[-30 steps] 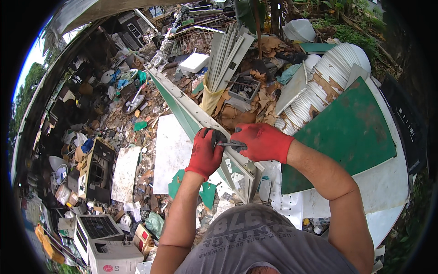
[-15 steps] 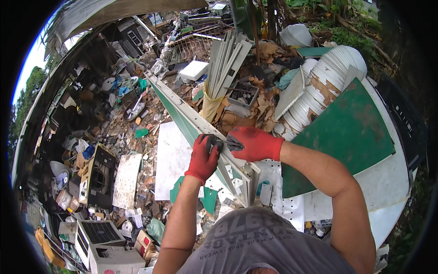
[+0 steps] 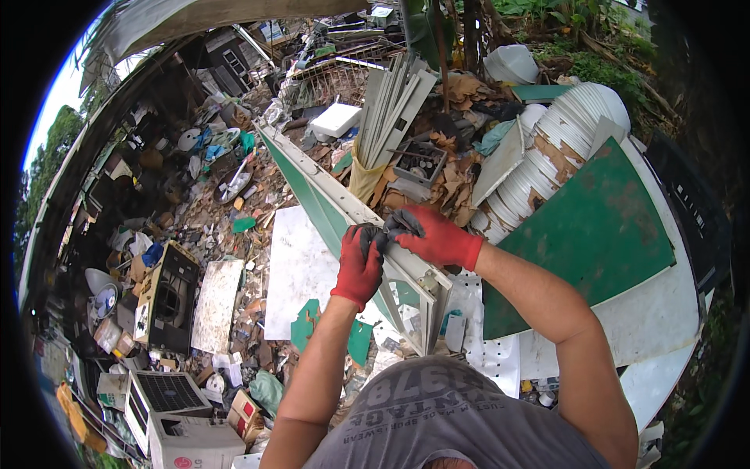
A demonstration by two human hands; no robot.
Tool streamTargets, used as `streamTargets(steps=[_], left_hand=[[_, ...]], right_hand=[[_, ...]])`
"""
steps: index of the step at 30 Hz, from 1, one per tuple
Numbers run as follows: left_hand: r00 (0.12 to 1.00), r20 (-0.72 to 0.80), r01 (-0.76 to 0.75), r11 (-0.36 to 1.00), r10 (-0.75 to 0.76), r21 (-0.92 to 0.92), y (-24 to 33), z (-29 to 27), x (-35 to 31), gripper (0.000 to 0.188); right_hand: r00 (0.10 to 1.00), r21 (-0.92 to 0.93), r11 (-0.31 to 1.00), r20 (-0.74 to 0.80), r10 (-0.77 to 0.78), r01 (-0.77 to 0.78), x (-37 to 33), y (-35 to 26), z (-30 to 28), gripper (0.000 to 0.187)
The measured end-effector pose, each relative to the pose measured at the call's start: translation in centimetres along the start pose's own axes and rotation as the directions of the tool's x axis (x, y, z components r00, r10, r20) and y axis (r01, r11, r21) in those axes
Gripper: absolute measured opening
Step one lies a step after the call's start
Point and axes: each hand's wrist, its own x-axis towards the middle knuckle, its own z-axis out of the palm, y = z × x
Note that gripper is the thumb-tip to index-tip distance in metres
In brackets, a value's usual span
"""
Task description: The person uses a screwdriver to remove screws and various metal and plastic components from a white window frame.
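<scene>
My left hand (image 3: 362,262) and my right hand (image 3: 436,236) wear red gloves with black fingers. They meet at the top edge of a long white frame with a green face (image 3: 293,173), standing on edge and slanting from far left to near right. The left fingers are curled at the edge. Bent and pressed together, the right fingers are close beside the left ones. Whatever small thing may be between the fingertips is hidden. Below the hands, the frame's near end shows several parallel white strips (image 3: 426,305).
A green sheet (image 3: 582,242) lies on white panels at right, beside a stack of white ribbed pieces (image 3: 574,125). White slats (image 3: 394,109) stand in a yellow sack (image 3: 366,176). Scrap covers the ground at left, with a white sheet (image 3: 298,273) and a grey-white appliance casing (image 3: 191,445).
My right hand has turned and its fingers have drawn back slightly. The thin dark shaft visible between my hands is no longer plain to see. The left hand has shifted slightly right.
</scene>
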Motion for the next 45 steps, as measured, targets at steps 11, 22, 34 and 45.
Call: streamTargets(steps=[11,22,34,45], left_hand=[[0.995,-0.092,-0.032,0.994,0.041,0.102,0.2,0.7,-0.2,0.016],[0.999,-0.038,0.01,0.999,-0.008,0.048,-1.2,0.1,-0.2,0.019],[0.989,-0.137,-0.046,0.991,0.062,0.123,0.3,0.8,-0.8,0.02],[0.997,-0.048,-0.049,0.954,0.065,0.295,2.3,0.3,-0.2,0.037]], right_hand=[[0.992,0.215,0.969,0.002,0.126,-0.123,-0.5,0.6,1.0,0.028],[0.995,-0.161,0.987,-0.1,0.012,-0.028,-0.4,-0.6,1.5,0.032],[0.989,0.182,0.977,-0.072,0.129,-0.114,-0.4,0.7,2.2,0.029],[0.645,-0.183,0.919,-0.665,-0.377,0.349,-4.7,-4.7,-4.2,0.035]])
